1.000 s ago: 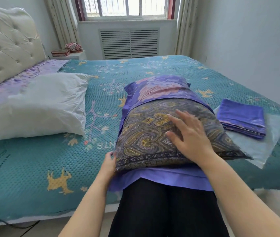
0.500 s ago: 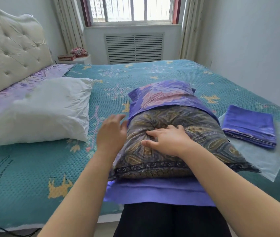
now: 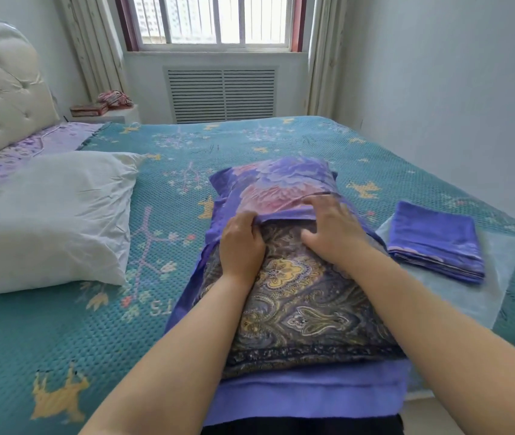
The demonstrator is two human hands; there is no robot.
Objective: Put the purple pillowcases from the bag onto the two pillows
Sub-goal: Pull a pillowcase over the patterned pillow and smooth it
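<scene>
A dark paisley pillow (image 3: 306,312) lies on the bed in front of me, its far end inside a purple floral pillowcase (image 3: 278,180). The case's lower layer sticks out under the pillow's near end. My left hand (image 3: 240,243) grips the case's upper edge where it crosses the pillow. My right hand (image 3: 334,227) is at the same edge, its fingertips curled on the fabric. A second purple pillowcase (image 3: 435,243) lies folded on a pale clear bag (image 3: 457,296) to the right. A bare white pillow (image 3: 49,218) lies at the left.
The teal patterned bedspread (image 3: 71,318) covers the bed. A tufted cream headboard (image 3: 2,89) stands at far left. A nightstand (image 3: 105,113) with small items sits by the window. A white wall runs along the bed's right side.
Both hands have moved forward from the middle of the paisley pillow to the open edge of the purple case. The left hand has taken hold of that edge.
</scene>
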